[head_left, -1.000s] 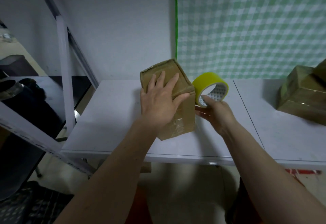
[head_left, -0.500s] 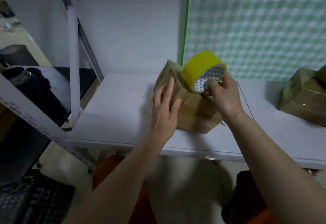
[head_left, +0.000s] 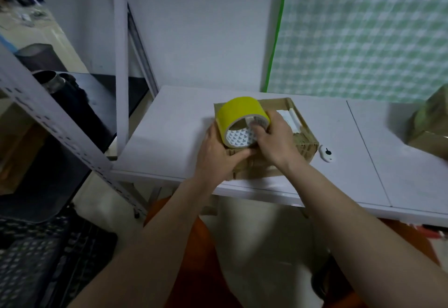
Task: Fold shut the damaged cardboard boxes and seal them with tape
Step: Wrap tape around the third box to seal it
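— Hands first, from the left: the left hand [head_left: 217, 152] grips the near left corner of the cardboard box [head_left: 286, 147], thumb curled over the front edge. The right hand [head_left: 275, 141] holds the yellow tape roll [head_left: 242, 119], fingers hooked into its core.

— And where's the box?

— Flat on the white desk [head_left: 174, 138], close to the front edge, between both hands. Its long axis seems to run left to right, slightly skewed, with the far right corner pointing toward the green checked backdrop [head_left: 363, 33]. The roll stands on edge on the box top, its open core facing the person.

— How should this step go?

— I'd say the tape end needs anchoring first. Press it onto the near side, keep the left hand clamping the flaps flat, then draw the roll straight across the seam without letting it twist. Whether the end is already stuck, I cannot tell; the hands hide it.

— Anything further right?

— A small white cutter [head_left: 326, 153] lies just beside the box, and more boxes [head_left: 429, 126] sit well apart at the desk's right.
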Tool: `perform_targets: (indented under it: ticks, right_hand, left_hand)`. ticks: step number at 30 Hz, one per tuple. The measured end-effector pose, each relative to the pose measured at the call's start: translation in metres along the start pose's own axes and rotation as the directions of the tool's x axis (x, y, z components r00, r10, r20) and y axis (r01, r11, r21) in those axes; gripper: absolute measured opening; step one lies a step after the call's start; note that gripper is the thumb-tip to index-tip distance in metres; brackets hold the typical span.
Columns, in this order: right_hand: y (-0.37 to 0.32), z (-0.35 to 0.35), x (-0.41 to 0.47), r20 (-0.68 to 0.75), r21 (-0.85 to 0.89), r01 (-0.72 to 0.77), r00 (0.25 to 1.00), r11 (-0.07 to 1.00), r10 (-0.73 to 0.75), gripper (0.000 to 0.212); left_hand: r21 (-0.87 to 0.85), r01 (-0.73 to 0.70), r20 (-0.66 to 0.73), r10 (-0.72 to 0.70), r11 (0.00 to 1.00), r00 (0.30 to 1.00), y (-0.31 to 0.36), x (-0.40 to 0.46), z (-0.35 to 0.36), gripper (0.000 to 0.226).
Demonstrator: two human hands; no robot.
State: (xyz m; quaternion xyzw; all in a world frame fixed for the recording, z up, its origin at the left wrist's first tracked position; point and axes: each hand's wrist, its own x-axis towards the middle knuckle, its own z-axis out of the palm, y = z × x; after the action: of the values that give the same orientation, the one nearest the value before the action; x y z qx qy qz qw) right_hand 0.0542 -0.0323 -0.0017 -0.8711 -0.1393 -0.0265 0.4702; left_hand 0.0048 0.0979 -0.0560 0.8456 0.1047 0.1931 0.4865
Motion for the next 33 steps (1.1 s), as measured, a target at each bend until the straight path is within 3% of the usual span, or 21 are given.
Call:
perform_targets:
  ticks: [4, 7, 12, 17, 26, 28, 30, 33]
  right_hand:
    - [0.007, -0.018, 0.013, -0.076, -0.057, -0.036, 0.997, 0.998, 0.031, 0.016]
    - [0.02, -0.044, 0.019, -0.21, -0.107, -0.096, 0.975, 0.99, 0.072, 0.021]
    - [0.028, -0.047, 0.019, -0.176, -0.041, -0.081, 0.982, 0.996, 0.072, 0.019]
    - [0.03, -0.048, 0.018, -0.142, 0.038, -0.133, 0.98, 0.99, 0.137, 0.015]
    - [0.03, -0.051, 0.02, -0.105, -0.092, -0.008, 0.994, 0.996, -0.001, 0.018]
    - [0.034, -0.063, 0.025, -0.167, -0.128, 0.02, 0.985, 0.992, -0.041, 0.025]
    - [0.041, -0.078, 0.032, -0.258, -0.138, -0.024, 0.966, 0.99, -0.012, 0.03]
    - [0.049, -0.084, 0.036, -0.258, -0.075, -0.076, 0.965, 0.994, 0.054, 0.023]
  left_hand:
    - [0.251, -0.142, 0.06, 0.131, 0.958, 0.99, 0.001, 0.003, -0.003, 0.111]
    - [0.277, -0.196, 0.116, 0.17, 0.941, 0.979, 0.004, 0.002, -0.004, 0.112]
    - [0.348, -0.219, 0.121, 0.188, 0.912, 0.975, 0.007, 0.005, -0.005, 0.114]
    - [0.698, -0.228, 0.142, 0.181, 0.679, 0.973, 0.032, 0.012, 0.01, 0.114]
    - [0.742, -0.198, 0.214, 0.053, 0.641, 0.975, 0.036, 0.015, 0.022, 0.099]
    - [0.745, -0.192, 0.221, 0.035, 0.638, 0.975, 0.037, 0.015, 0.021, 0.099]
    - [0.739, -0.183, 0.219, 0.024, 0.648, 0.975, 0.036, 0.014, 0.021, 0.1]
    - [0.734, -0.178, 0.216, 0.023, 0.656, 0.976, 0.035, 0.013, 0.019, 0.103]
